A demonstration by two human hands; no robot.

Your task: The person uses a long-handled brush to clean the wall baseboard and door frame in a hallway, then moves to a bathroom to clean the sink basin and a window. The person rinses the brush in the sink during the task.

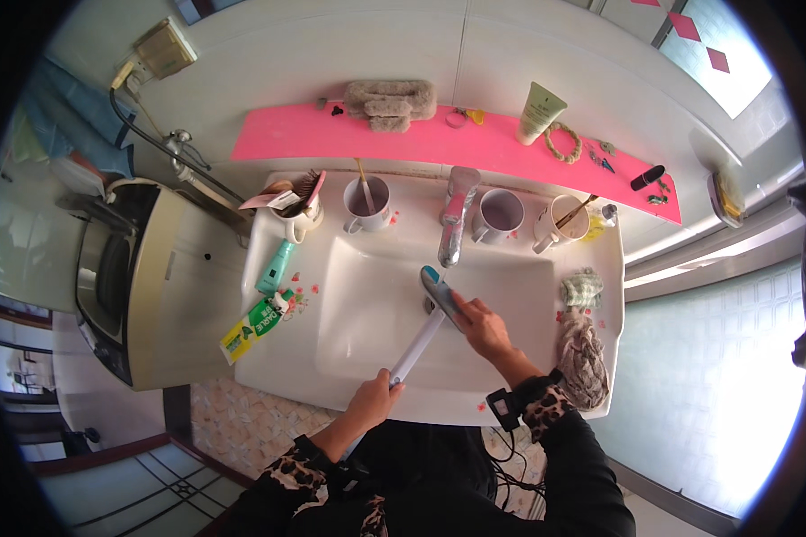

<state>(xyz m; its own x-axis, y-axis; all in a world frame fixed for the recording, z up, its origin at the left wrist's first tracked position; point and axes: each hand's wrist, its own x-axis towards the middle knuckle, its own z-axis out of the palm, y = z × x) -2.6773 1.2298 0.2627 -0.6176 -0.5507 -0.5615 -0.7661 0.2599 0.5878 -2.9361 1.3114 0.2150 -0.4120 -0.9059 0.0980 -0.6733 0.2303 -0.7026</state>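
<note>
A cleaning tool with a white handle (418, 348) and a flat blue-grey head (436, 288) is held slantwise over the white ceramic washbasin (363, 315). My left hand (373, 401) grips the handle's end near the basin's front edge. My right hand (485, 327) grasps the head, its fingers covering part of it. The head is just below the spout of the chrome faucet (451, 235); whether water is running is hard to tell. Behind the tool, the drain (430, 305) is partly hidden.
Mugs flank the faucet: one with hairbrushes (301, 218), one with a toothbrush (368, 211), a grey mug (499, 216) and another mug (561, 225). Tubes (258, 322) lie left, crumpled cloths (583, 356) right. A pink shelf (282, 134) runs behind; a washing machine (174, 288) stands left.
</note>
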